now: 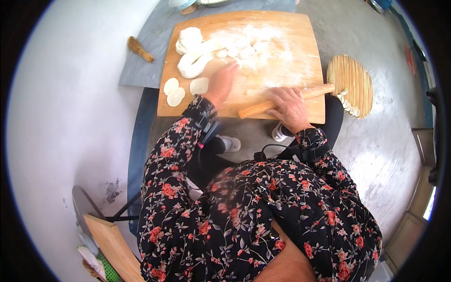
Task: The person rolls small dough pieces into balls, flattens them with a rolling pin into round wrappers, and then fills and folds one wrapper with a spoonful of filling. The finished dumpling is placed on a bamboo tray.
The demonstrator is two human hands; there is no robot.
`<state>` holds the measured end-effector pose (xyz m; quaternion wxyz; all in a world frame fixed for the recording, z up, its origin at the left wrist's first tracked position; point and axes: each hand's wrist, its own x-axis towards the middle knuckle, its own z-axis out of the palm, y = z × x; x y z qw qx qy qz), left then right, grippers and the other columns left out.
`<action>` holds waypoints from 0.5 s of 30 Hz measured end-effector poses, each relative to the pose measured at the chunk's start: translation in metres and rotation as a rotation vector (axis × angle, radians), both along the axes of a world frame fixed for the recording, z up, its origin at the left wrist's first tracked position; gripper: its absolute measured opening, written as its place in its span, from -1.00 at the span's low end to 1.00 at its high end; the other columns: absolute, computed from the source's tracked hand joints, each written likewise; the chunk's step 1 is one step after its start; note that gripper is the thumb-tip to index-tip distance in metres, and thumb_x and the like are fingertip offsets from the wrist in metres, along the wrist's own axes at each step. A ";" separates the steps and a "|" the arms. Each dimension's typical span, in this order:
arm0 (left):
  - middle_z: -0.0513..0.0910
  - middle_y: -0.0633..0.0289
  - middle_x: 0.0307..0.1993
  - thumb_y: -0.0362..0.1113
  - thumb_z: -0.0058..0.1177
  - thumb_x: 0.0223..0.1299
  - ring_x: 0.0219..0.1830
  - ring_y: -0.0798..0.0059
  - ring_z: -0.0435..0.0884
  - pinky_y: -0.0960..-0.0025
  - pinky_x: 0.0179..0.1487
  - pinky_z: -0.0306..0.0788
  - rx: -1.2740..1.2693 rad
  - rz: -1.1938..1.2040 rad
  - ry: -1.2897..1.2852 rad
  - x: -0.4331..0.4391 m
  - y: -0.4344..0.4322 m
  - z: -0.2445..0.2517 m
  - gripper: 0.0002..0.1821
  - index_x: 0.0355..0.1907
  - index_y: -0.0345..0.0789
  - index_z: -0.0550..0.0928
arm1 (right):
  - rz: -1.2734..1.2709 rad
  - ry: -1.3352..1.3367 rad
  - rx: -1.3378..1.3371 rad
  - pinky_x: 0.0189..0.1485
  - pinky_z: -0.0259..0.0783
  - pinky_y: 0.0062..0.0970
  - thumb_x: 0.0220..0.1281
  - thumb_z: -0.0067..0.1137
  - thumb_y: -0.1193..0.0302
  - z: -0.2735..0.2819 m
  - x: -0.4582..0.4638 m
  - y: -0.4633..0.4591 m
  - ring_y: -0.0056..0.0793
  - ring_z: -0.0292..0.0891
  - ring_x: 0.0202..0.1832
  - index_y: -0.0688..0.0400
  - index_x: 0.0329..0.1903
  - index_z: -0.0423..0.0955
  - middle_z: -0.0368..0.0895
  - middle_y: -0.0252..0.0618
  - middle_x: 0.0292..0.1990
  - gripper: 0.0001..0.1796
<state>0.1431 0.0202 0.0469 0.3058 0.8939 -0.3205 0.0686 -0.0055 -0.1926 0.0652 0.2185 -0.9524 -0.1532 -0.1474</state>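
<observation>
My right hand (pixel 289 105) grips a wooden rolling pin (pixel 319 91) that lies slantwise near the front edge of a floured wooden board (pixel 225 104). Motion blurs my left hand (pixel 222 81), reaching over the board towards several small flattened dough pieces (pixel 243 52); whether anything is in its fingers cannot be made out. Left of those pieces is a thick, bent strip of dough (pixel 192 67), with a large dough lump (pixel 189 39) behind it. One rolled dough wrapper (pixel 199 86) lies beside my left wrist. Two more wrappers (pixel 175 96) overlap at the board's left edge.
A small straw brush (pixel 141 49) rests on the grey tabletop (pixel 155 33) left of the board. Right of the board, a round woven straw mat (pixel 350 77) holds a row of dumplings (pixel 348 105). A bowl (pixel 181 4) is partly visible at the back.
</observation>
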 end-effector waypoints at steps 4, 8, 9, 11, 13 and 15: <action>0.56 0.06 -0.07 -0.40 -0.16 0.15 -0.06 0.14 0.53 0.30 0.00 0.40 0.092 -0.146 -0.194 0.008 -0.020 0.007 -0.71 -0.07 -0.33 0.54 | 0.021 -0.058 0.039 0.13 0.14 -0.28 -0.12 0.23 0.25 0.003 0.002 -0.001 -0.29 0.29 0.05 0.10 -0.13 0.44 0.44 -0.30 -0.02 -0.58; 0.55 0.01 -0.06 -0.37 -0.15 0.19 0.00 0.17 0.50 0.30 0.07 0.37 0.069 -0.157 -0.155 0.013 -0.041 0.013 -0.69 -0.03 -0.36 0.52 | 0.036 -0.062 0.046 0.11 0.15 -0.28 -0.13 0.24 0.27 0.005 0.003 -0.001 -0.28 0.31 0.03 0.09 -0.12 0.45 0.45 -0.31 -0.03 -0.57; 0.52 -0.01 -0.03 -0.36 -0.13 0.17 0.04 0.16 0.47 0.30 0.10 0.34 0.009 -0.160 -0.008 0.009 -0.041 0.014 -0.67 0.00 -0.38 0.50 | 0.041 -0.061 0.048 0.11 0.15 -0.28 -0.14 0.24 0.27 0.004 0.003 -0.001 -0.27 0.31 0.03 0.09 -0.12 0.45 0.46 -0.31 -0.04 -0.57; 0.47 -0.07 0.03 -0.35 -0.09 0.15 0.13 0.13 0.40 0.28 0.18 0.28 -0.120 -0.182 0.288 -0.009 -0.033 0.011 -0.61 0.05 -0.41 0.45 | 0.023 -0.072 0.066 0.09 0.16 -0.27 -0.15 0.24 0.29 0.003 0.003 -0.001 -0.27 0.32 0.01 0.08 -0.13 0.46 0.46 -0.32 -0.04 -0.58; 0.39 -0.11 0.10 -0.32 -0.06 0.15 0.19 0.08 0.31 0.28 0.24 0.21 0.041 -0.285 0.002 -0.021 -0.024 0.007 -0.56 0.10 -0.45 0.40 | 0.022 -0.063 0.076 0.08 0.17 -0.27 -0.16 0.25 0.30 0.000 0.003 -0.001 -0.27 0.32 0.00 0.08 -0.15 0.47 0.47 -0.32 -0.05 -0.60; 0.32 -0.13 0.16 -0.30 -0.04 0.15 0.24 0.04 0.24 0.27 0.28 0.16 0.153 -0.341 -0.180 -0.023 -0.022 0.003 -0.51 0.13 -0.48 0.35 | 0.038 -0.054 0.062 0.07 0.17 -0.27 -0.16 0.25 0.32 -0.004 0.005 -0.003 -0.28 0.33 -0.01 0.07 -0.17 0.49 0.48 -0.32 -0.06 -0.62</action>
